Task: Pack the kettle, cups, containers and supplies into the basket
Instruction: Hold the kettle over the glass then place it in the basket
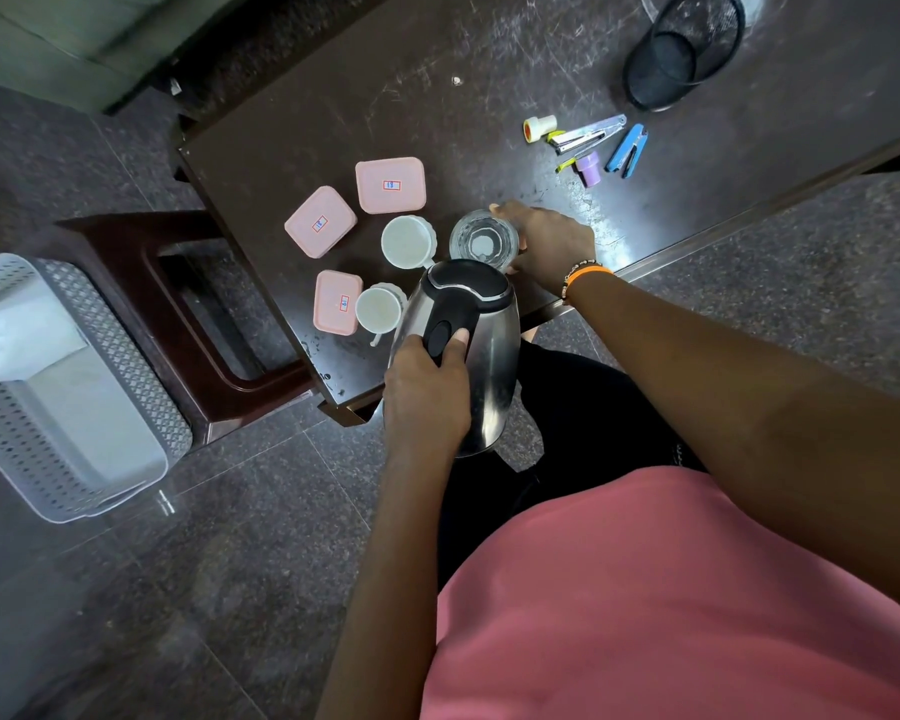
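While our left hand [427, 392] grips the kettle [463, 350] handle and right hand [546, 246] clasps the glass [484, 244], we carry both level toward the basket [89, 428], left of frame.

Pink shirt [671, 605], black trousers [583, 407], orange band [591, 273] and beaded bracelet [575, 275] on right wrist.

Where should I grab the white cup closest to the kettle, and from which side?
Take the near white cup by its handle, which sticks out toward the near table edge. Come from that edge: a pink container is close on one side and the kettle, held by the left hand, on the other.
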A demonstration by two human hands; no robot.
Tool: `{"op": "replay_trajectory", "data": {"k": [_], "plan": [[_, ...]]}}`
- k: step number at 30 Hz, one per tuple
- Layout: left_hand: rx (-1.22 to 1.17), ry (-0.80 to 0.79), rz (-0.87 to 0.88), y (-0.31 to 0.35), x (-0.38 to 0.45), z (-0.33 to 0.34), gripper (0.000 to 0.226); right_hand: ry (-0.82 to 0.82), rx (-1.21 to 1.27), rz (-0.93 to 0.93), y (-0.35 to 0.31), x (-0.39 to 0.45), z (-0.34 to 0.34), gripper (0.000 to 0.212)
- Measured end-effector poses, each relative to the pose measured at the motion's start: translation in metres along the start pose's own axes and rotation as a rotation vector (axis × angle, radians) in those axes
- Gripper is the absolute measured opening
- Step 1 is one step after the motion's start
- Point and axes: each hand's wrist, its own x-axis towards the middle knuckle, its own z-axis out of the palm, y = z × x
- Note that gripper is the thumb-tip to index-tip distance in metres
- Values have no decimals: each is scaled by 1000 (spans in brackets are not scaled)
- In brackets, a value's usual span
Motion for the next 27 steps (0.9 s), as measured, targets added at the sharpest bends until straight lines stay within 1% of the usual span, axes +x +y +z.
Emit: {"op": "replay_trajectory", "data": {"k": [3, 8, 15, 24, 27], "plan": [[-4, 6, -1, 0, 0, 0, 34, 0, -1, -8, 0, 0, 0, 49], [-4, 10, -6, 0, 1, 1, 29, 9, 18, -5, 1, 0, 1, 43], [4, 20, 5, -1, 2, 2, 27, -3, 20, -9, 2, 0, 1, 49], [6, 23, 10, -2, 4, 2, 35, 13, 25, -15, 2, 1, 1, 49], [-17, 24, 26, -4, 5, 1, 32, 20, 25, -21, 1, 0, 1, 50]]}}
